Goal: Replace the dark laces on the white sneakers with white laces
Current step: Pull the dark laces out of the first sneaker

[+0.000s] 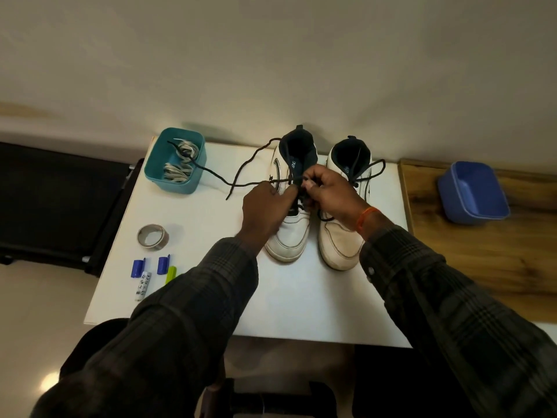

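1. White table (301, 297) holds both sneakers.
2. Our left hand (265, 206) and right hand (331, 191) pinch the dark lace (217, 173) at the left sneaker (291, 230).
3. We should pull evenly, one eyelet at a time.

Head view, steeply down, seemingly close.

- Dim, warm indoor light; the white bench (193, 291) is the brightest surface, the sleeves (187, 321) nearly black.
- Soft shadows fall behind the teal bin (176, 173) onto the wall.
- A glare spot shows on the floor (49, 380), lower left.
- Wide-angle distortion bends edges; overall detail is slightly soft.
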